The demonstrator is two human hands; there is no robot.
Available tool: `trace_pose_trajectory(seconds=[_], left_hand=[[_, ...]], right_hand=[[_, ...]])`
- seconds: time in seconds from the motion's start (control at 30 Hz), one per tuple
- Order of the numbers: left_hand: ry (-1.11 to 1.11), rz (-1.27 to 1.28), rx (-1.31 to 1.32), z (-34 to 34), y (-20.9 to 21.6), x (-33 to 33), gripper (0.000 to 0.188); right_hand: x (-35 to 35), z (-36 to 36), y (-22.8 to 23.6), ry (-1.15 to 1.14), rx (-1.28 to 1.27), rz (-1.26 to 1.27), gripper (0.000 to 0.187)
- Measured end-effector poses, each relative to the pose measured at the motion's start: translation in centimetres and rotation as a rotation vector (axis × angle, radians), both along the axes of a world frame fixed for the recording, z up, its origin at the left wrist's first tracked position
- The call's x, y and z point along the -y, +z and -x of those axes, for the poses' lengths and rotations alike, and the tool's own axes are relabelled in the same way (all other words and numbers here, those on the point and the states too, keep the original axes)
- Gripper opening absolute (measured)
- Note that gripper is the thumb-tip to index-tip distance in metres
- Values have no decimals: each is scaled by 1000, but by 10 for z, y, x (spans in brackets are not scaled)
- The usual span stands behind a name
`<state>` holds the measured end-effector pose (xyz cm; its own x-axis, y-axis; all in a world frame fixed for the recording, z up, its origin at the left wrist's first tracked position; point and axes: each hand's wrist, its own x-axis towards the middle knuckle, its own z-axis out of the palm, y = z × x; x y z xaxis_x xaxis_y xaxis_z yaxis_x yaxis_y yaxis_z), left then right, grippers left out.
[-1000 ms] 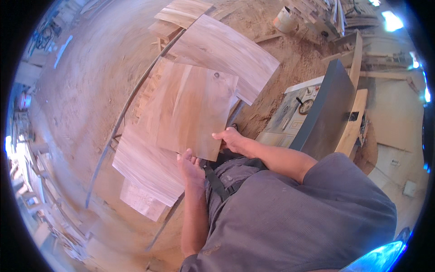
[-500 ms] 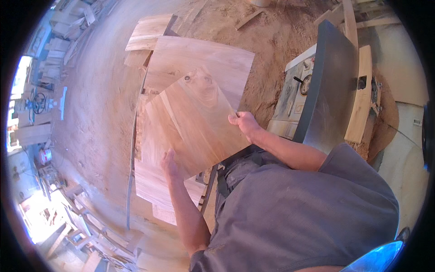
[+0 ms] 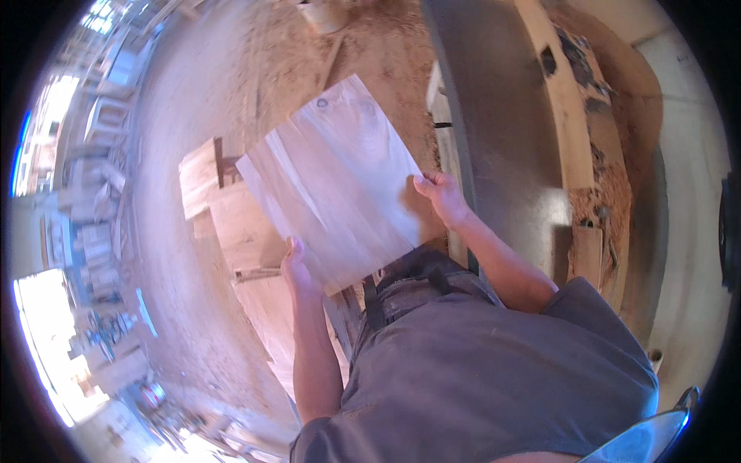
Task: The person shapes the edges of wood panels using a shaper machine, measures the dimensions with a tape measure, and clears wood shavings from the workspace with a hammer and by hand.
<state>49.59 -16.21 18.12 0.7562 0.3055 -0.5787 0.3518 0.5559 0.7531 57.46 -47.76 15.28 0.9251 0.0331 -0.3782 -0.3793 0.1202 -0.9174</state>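
Observation:
Between my hands I hold a flat, square-cornered wooden panel (image 3: pixel 340 185) with a dark knot near its far corner. My left hand (image 3: pixel 296 266) grips its left edge, thumb on top. At the right edge my right hand (image 3: pixel 444 197) is closed on it, thumb on the upper face; the fingers beneath are mostly hidden. The panel is held up in front of my body, above the floor. To its left, partly covered by it, lie more wooden panels (image 3: pixel 245 224) on a low support.
On my right stands a machine with a smooth grey metal table (image 3: pixel 502 116) and a wooden fence board (image 3: pixel 557 100) along it. Sawdust (image 3: pixel 633 100) is heaped beyond the board. A pale bucket (image 3: pixel 323 15) stands at the far side. Stacked timber (image 3: pixel 96 193) lines the left.
My view and body have turned right, toward the machine. The panel has come away from above the stacked panels, still in both hands, and the stack now lies further left.

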Motion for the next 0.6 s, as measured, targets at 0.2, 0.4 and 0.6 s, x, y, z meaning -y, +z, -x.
trace_pose_trajectory(seconds=[0.2, 0.4, 0.6], left_hand=[[-139, -111, -106, -100, -26, 77, 53], [-328, -178, -181, -162, -16, 184, 52], [-448, -113, -189, -222, -59, 242, 49]], right_hand=[[105, 18, 18, -313, -79, -77, 23], [157, 84, 5, -725, -194, 77, 22], [146, 116, -11, -794, -250, 546, 19]])
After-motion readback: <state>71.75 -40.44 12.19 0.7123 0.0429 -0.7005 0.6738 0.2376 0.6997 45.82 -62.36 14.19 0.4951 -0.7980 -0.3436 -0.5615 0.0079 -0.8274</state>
